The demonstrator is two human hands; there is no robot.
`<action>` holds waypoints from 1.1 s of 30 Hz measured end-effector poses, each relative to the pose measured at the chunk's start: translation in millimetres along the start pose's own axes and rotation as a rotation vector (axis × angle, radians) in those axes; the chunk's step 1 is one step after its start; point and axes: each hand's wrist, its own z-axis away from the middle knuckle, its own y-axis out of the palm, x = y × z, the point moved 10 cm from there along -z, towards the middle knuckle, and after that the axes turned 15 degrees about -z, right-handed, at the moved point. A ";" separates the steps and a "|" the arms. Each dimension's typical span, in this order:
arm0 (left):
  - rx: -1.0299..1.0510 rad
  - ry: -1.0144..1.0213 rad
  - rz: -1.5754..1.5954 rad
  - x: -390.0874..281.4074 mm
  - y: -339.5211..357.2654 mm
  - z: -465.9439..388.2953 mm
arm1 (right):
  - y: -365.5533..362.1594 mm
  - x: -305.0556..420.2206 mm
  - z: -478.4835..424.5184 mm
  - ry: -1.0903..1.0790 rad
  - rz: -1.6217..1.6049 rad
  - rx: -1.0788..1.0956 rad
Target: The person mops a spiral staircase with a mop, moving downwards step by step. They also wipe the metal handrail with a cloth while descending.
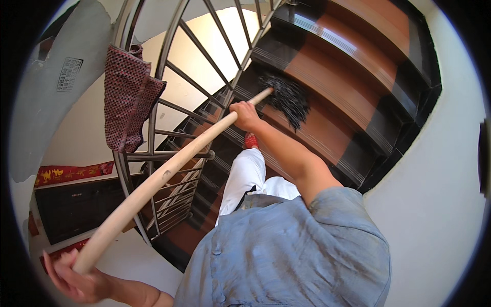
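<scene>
A mop's pale wooden handle [168,171] runs from the lower left up to its dark, stringy head [285,100], which lies on a tiled stair tread. My right hand [245,116] grips the handle a short way from the mop head, beside the metal railing. At the lower left, my left hand [78,278] is around the handle's top end, with some fingers extended. A red and black checked cloth [128,101] hangs over the stainless-steel handrail, to the left of the handle.
Brown and black tiled stairs [333,80] curve up to the upper right beside a white wall [429,215]. Metal balusters [195,75] line the left side. My red shoe [251,141] is on a step below the mop head. A dark door [88,203] lies beyond the railing.
</scene>
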 end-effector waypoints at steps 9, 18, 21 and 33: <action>0.163 -0.180 0.140 -0.2 16.5 -17.8 | 40.1 28.0 -55.1 -0.012 -0.130 0.018; 0.306 -0.294 0.400 90.1 45.3 -25.6 | -15.8 61.1 104.8 -0.029 -0.080 -0.036; 0.408 -0.389 0.646 65.1 83.1 -4.8 | -39.8 22.2 171.6 0.058 -0.037 -0.104; 0.706 -0.134 1.199 -181.6 234.0 15.7 | -107.3 -101.6 374.6 0.675 0.228 -0.362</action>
